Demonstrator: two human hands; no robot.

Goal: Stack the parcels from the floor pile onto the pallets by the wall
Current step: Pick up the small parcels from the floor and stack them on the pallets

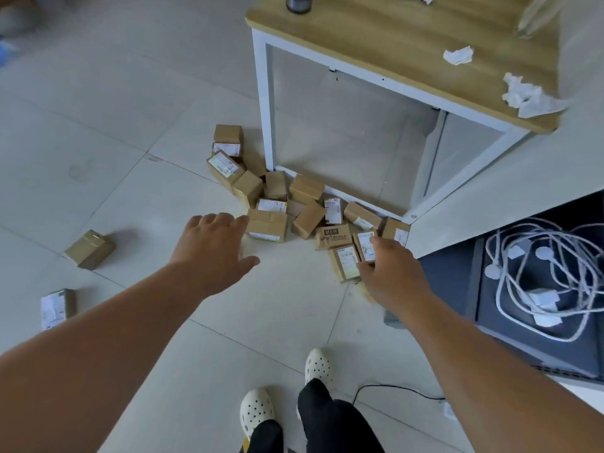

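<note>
Pale tiled floor (114, 142) open on your left, small brown cardboard parcels (307, 220) heaped against the white metal table frame (265, 109), your left hand (212, 253) spread nearby, your right hand (392, 273) pinching a white-labelled parcel (365, 245).

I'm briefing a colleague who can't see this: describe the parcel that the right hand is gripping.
A parcel pile lies at the foot of the white-legged table. At its near right edge, the right hand pinches a small brown parcel. Its white label faces up, just right of the dark-printed parcel.
</note>
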